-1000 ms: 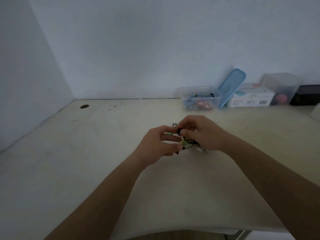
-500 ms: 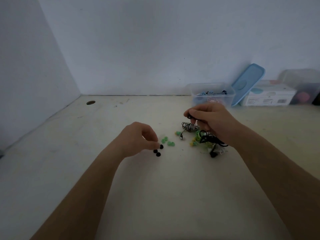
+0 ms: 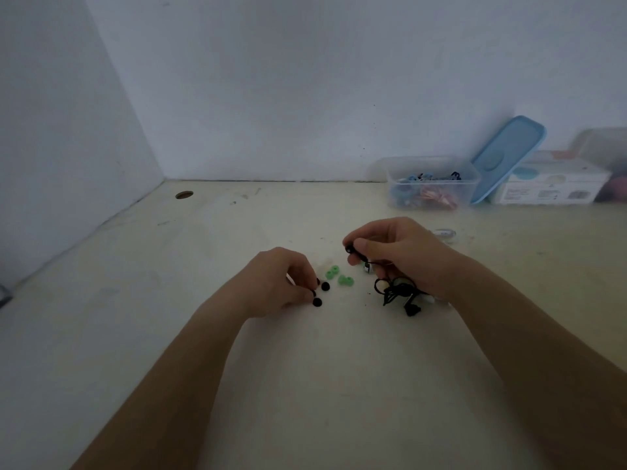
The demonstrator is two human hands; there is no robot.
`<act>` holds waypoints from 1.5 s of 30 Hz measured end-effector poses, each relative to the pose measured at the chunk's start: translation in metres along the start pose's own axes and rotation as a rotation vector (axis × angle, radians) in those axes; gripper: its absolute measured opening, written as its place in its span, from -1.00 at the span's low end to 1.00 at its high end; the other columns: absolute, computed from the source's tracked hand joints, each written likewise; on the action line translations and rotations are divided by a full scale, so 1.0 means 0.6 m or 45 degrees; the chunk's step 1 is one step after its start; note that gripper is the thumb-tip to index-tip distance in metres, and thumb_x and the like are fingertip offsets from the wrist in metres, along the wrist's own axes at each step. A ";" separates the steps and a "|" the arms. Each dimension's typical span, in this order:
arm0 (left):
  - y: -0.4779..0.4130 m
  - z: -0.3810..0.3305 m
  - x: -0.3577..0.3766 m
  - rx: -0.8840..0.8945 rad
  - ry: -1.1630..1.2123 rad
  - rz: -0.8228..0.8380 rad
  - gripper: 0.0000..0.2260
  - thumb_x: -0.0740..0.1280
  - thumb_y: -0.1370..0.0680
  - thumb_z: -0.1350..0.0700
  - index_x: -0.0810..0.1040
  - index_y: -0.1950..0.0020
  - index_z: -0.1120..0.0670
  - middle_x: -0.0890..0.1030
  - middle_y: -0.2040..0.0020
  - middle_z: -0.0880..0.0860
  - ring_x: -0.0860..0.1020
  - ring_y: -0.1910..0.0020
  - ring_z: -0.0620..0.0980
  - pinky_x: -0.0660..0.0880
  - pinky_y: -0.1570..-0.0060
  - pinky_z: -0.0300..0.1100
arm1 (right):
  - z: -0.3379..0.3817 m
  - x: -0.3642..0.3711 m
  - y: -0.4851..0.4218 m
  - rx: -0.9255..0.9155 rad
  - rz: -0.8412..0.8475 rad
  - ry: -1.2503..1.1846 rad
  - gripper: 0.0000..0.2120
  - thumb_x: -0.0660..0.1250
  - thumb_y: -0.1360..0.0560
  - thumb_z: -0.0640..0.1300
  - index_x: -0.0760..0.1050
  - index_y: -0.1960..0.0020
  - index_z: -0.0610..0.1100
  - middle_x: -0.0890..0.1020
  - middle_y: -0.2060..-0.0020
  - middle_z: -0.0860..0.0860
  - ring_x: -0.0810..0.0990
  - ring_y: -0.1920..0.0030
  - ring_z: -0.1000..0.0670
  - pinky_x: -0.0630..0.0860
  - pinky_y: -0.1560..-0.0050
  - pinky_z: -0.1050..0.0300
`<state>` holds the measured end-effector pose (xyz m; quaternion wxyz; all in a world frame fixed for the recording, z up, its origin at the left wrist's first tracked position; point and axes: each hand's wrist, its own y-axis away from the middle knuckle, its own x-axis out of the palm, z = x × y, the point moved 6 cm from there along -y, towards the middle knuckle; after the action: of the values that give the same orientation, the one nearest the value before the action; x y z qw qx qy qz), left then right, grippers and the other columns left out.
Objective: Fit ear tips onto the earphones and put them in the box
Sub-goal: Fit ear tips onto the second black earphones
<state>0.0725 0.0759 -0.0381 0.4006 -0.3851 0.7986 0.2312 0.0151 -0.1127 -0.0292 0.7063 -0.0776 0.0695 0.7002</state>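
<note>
My right hand (image 3: pixel 397 256) pinches a black earbud (image 3: pixel 349 248) between thumb and forefinger, and its black cable (image 3: pixel 395 291) hangs in a tangle down to the table beneath the wrist. My left hand (image 3: pixel 278 283) rests on the table with its fingertips closed on a small black ear tip (image 3: pixel 314 293). Two more black ear tips (image 3: pixel 325 286) lie right beside those fingers. Green ear tips (image 3: pixel 339 277) lie between the two hands. The clear plastic box (image 3: pixel 431 164) stands at the back right, holding coloured earphones.
A blue lid (image 3: pixel 505 157) leans against the box. A white carton (image 3: pixel 549 188) and another clear container (image 3: pixel 604 147) stand further right by the wall. A round cable hole (image 3: pixel 184 195) sits at the back left of the cream table (image 3: pixel 169 300). Walls close in left and behind.
The hands came apart from working together. My left hand moved down to the black ear tips and closed on one; my right hand kept the earbud raised.
</note>
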 end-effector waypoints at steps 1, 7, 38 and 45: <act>0.000 0.002 -0.001 -0.011 0.012 -0.010 -0.86 0.51 -0.44 0.16 0.63 0.18 -0.07 0.66 0.16 -0.09 0.62 0.32 -0.13 0.56 0.29 -0.30 | -0.003 0.001 0.001 -0.004 0.015 -0.026 -0.87 0.33 -0.59 -0.22 0.65 -0.06 -0.14 0.73 0.13 -0.07 0.50 0.41 0.05 0.42 0.35 0.14; 0.007 -0.034 -0.026 0.033 0.511 -0.141 -0.90 0.43 -0.52 0.22 0.62 0.00 0.05 0.68 0.12 0.03 0.66 0.24 -0.06 0.60 0.23 -0.25 | -0.014 -0.003 0.007 -0.026 0.069 -0.134 -0.89 0.31 -0.59 -0.28 0.60 -0.05 -0.18 0.73 0.10 -0.14 0.60 0.30 0.02 0.46 0.40 0.24; -0.009 -0.069 0.037 0.084 1.660 -0.194 -0.85 0.34 -0.49 0.41 0.62 -0.02 0.26 0.70 0.06 0.20 0.70 0.07 0.06 0.60 0.13 -0.28 | 0.026 -0.023 0.035 -0.360 -0.430 0.004 -0.93 0.46 -0.47 -0.31 0.65 0.09 -0.18 0.72 0.27 -0.04 0.70 0.23 0.01 0.63 0.14 0.19; -0.009 -0.070 0.038 0.087 1.664 -0.194 -0.85 0.33 -0.51 0.41 0.63 0.01 0.24 0.70 0.10 0.19 0.70 0.10 0.05 0.59 0.15 -0.29 | 0.027 -0.021 0.034 -0.371 -0.390 0.028 -0.92 0.46 -0.47 -0.31 0.65 0.08 -0.17 0.73 0.26 -0.04 0.70 0.26 0.03 0.62 0.16 0.21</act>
<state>0.0489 0.0343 -0.0329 -0.1398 -0.4887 0.8548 -0.1046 -0.0057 -0.1218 -0.0112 0.7850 -0.1962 -0.0371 0.5865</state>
